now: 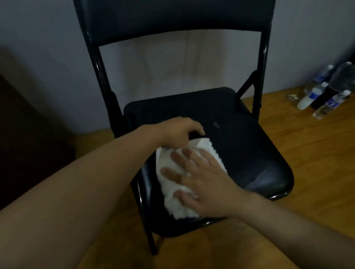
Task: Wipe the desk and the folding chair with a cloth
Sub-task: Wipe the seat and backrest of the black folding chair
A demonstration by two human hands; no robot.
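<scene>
A black folding chair (245,142) stands unfolded in front of me, its padded seat facing up and its backrest against the wall. A white cloth (169,189) lies bunched on the left front part of the seat. My right hand (198,178) presses flat on the cloth with its fingers spread. My left hand (176,132) rests on the seat just behind the cloth, fingers curled, pinching the cloth's far edge. The desk is not in view.
Several plastic bottles (325,92) lie and stand on the wooden floor (320,167) at the right by the wall. A dark piece of furniture (16,133) fills the left side. A pale wall is behind the chair.
</scene>
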